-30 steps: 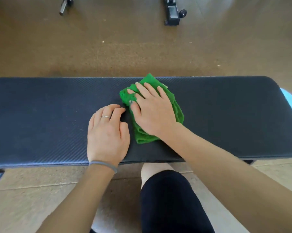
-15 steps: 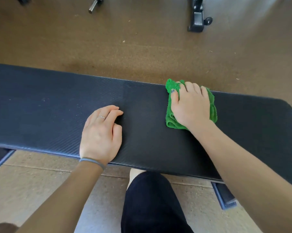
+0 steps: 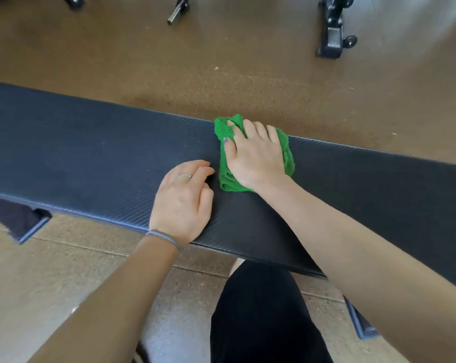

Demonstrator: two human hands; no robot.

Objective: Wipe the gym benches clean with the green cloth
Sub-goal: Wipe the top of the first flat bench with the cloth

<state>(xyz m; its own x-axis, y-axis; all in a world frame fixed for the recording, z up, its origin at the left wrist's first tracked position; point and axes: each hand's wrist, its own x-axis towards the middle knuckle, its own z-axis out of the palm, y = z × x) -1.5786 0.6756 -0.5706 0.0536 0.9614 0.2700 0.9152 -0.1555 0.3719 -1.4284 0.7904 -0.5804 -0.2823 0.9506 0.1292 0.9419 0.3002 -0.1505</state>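
Observation:
A long black padded gym bench (image 3: 90, 155) runs across the view, tilted down to the right. On its far half lies a folded green cloth (image 3: 287, 155), and my right hand (image 3: 255, 158) presses flat on it with fingers spread over the far edge. My left hand (image 3: 185, 203) rests palm-down on the bench's near edge, just left of the cloth, fingers slightly curled and holding nothing.
Brown rubber floor lies beyond the bench. A black equipment foot with a knob (image 3: 334, 35) and a metal bar end (image 3: 178, 13) stand at the back. Bench frame feet (image 3: 19, 218) (image 3: 363, 323) stick out below. My black-clad knee (image 3: 261, 310) is under the near edge.
My right hand slid the cloth right along the bench, then back left until it sits beside my left hand. The left hand stayed planted; the camera view shifted.

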